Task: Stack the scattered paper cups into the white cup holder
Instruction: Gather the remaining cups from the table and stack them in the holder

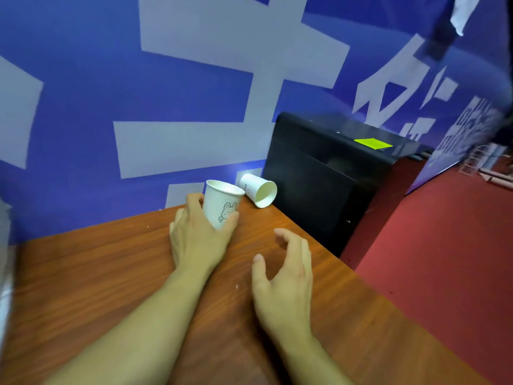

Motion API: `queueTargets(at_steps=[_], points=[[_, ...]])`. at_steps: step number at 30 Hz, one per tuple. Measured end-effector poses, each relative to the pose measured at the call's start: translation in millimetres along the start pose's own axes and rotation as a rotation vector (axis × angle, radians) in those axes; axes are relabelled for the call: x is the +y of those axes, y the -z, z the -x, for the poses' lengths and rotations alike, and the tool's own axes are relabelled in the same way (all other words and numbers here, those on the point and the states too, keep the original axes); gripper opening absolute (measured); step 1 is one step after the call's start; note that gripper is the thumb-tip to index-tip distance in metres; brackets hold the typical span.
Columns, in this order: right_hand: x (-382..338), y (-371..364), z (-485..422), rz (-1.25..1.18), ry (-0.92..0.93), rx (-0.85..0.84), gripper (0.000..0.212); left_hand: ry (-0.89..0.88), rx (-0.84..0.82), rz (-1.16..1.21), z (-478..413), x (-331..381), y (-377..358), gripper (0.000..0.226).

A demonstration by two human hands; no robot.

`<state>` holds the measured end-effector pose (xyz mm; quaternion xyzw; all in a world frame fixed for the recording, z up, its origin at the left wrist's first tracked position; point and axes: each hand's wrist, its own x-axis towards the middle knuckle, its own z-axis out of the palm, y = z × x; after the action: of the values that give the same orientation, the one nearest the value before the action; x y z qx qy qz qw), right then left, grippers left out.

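**Left hand on the bunny cup, second cup lying just behind**

Nearest: right hand (283, 276) over the wooden worktop (97, 287), fingers spread and loosely curved, holding nothing. Cannot tell whether it touches the wood.

Next out: left hand (198, 237), fingers and thumb wrapped round the lower half of the bunny cup (222, 202), a white paper cup with a small rabbit drawing. Mouth up, leaning slightly. The base is hidden behind the hand, so lifted or resting, cannot tell.

Just beyond, by the worktop's far corner: the tipped cup (258, 193), on its side with its open mouth facing forward and right. It lies just beside the bunny cup's rim; contact unclear. Behind it stands a black cabinet (319, 190) with a yellow-green sticky note (372, 143) on top. Blue banner wall (83, 107) at the back.

White cup holder: not identifiable in view. A pale smear at the left edge is too blurred to name.

Judgement: the step looks like gathering the two cups.
- Keep the grip light. Thin paper dents, and an oval rim will likely refuse to nest.
- Keep the fingers below the rim so another cup can seat.
- The free right hand suits the tipped cup. Take it by the side wall, since it sits near the edge and could roll off if nudged.
- Line up the cup axes before pushing them together.
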<state>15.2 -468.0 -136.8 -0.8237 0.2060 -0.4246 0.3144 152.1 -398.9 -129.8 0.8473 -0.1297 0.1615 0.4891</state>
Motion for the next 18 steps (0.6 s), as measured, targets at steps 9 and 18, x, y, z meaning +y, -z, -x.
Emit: queueTargets(at_steps=[9, 18], points=[[-10.8, -33.8, -101.2, 0.015, -0.201, -0.189, 0.033, -0.025, 0.119, 0.136, 1.4, 0.4, 7.2, 0.064], [20.3, -92.2, -154.0, 0.029, -0.360, -0.232, 0.047, -0.075, 0.178, 0.076, -4.0, -11.2, -4.5, 0.022]])
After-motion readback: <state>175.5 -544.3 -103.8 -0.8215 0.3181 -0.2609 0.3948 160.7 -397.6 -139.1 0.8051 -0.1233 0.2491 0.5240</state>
